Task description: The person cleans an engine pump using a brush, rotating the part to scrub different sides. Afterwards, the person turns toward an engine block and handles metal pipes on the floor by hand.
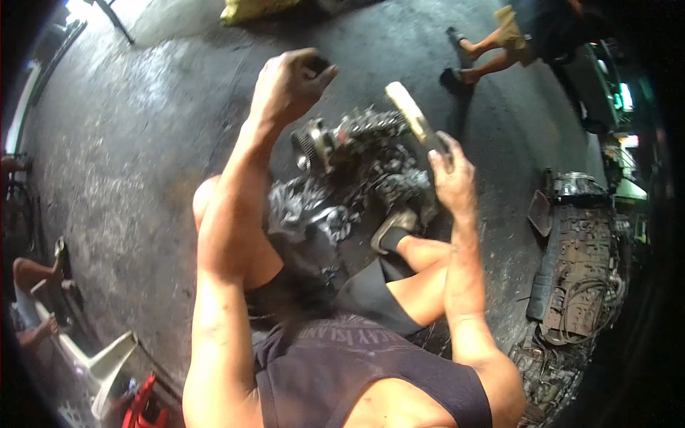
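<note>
My left hand (289, 85) is raised above the floor with its fingers curled. Something dark shows at the fingertips, too blurred to name. My right hand (454, 175) grips a stick-like tool with a pale, yellowish end (405, 105), which points up and to the left; its exact kind is unclear. Between and below the hands, a toothed metal gear (308, 148) lies at the left end of a heap of greasy metal parts (378, 132). Crumpled grey-white sheeting or rags (307, 207) lie at the near side of the heap, by my feet.
On the right stands a large, dirty transmission-like assembly (581, 264) with cables on it. One person's legs (492, 57) show at the upper right; another person (36, 307) sits at the left edge. White (107, 364) and red (143, 406) parts lie lower left, a yellow sack (253, 8) at the top.
</note>
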Demonstrator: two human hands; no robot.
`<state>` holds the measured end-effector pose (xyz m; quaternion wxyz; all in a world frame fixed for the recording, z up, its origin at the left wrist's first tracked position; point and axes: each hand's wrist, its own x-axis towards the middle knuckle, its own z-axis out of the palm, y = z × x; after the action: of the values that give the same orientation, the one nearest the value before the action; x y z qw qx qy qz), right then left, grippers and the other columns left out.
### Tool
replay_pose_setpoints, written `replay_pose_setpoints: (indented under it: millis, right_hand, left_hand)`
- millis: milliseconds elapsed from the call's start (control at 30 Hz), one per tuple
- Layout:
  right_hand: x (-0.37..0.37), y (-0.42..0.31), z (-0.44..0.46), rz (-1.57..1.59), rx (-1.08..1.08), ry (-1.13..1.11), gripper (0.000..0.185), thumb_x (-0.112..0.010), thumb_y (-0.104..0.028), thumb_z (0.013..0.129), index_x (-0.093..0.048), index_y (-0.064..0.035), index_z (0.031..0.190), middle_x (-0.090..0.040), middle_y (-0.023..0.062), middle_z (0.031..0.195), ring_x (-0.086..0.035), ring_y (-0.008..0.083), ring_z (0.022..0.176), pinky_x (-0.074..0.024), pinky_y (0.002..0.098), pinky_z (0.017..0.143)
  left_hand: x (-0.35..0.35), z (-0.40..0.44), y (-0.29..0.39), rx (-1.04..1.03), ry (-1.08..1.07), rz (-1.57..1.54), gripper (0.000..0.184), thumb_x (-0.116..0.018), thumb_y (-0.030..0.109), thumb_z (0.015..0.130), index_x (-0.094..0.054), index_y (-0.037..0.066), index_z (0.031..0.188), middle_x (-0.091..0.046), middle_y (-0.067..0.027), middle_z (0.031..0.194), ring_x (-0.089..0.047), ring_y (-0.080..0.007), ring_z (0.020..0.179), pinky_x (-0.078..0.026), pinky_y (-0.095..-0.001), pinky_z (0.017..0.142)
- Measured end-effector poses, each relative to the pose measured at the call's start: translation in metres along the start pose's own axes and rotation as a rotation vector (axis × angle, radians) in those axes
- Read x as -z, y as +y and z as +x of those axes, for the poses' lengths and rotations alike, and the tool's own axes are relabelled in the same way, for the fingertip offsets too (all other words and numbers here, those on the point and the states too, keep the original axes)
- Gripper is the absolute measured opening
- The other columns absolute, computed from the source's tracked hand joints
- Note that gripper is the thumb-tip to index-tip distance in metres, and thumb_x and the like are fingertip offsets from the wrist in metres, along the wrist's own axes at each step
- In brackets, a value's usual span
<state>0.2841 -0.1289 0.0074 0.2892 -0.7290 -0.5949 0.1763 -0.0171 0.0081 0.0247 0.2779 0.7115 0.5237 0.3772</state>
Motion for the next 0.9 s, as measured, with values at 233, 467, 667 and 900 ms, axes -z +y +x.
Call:
replay_pose_setpoints:
  millis: [233, 467, 667, 900]
  right_hand:
    - [-0.033, 0.017, -0.011, -0.198, 0.026, -0.202, 0.039, -0.06, -0.017, 0.094, -0.058, -0.0051, 0.132, -0.067, 0.0221, 0.12, -0.065, 0.0353, 0.113, -0.0498, 0.0403, 0.096]
    - [-0.074, -0.021, 0.015, -0.288, 0.0, -0.096, 0.033, -0.062, -0.02, 0.092, -0.067, -0.0079, 0.123, -0.069, 0.0238, 0.106, -0.068, 0.0382, 0.098, -0.0532, 0.0426, 0.087]
    - [-0.148, 0.011, 0.093, -0.595, -0.045, -0.308, 0.031, -0.061, -0.024, 0.091, -0.07, -0.0124, 0.118, -0.069, 0.022, 0.103, -0.069, 0.0374, 0.096, -0.0536, 0.0426, 0.089]
    - [-0.097, -0.054, 0.07, -0.461, -0.202, -0.296, 0.036, -0.064, -0.024, 0.09, -0.068, -0.0135, 0.124, -0.07, 0.0211, 0.104, -0.071, 0.0316, 0.095, -0.0526, 0.039, 0.089]
  left_hand:
    - [0.008, 0.003, -0.015, -0.044, -0.006, 0.19, 0.029, -0.074, 0.035, 0.084, -0.074, 0.011, 0.1, -0.074, -0.0116, 0.097, -0.071, -0.0313, 0.092, -0.056, -0.0415, 0.082]
    - [0.032, 0.01, -0.035, -0.025, 0.015, 0.28, 0.037, -0.074, 0.04, 0.083, -0.073, 0.009, 0.105, -0.074, -0.0131, 0.101, -0.07, -0.0328, 0.096, -0.055, -0.042, 0.085]
    - [0.046, 0.013, -0.034, -0.009, 0.017, 0.196, 0.036, -0.075, 0.038, 0.083, -0.073, 0.009, 0.104, -0.074, -0.0128, 0.102, -0.07, -0.0321, 0.097, -0.055, -0.0415, 0.086]
    - [0.063, 0.009, -0.032, 0.008, 0.017, 0.132, 0.035, -0.076, 0.038, 0.083, -0.074, 0.011, 0.105, -0.075, -0.0115, 0.099, -0.071, -0.0303, 0.096, -0.056, -0.0404, 0.087]
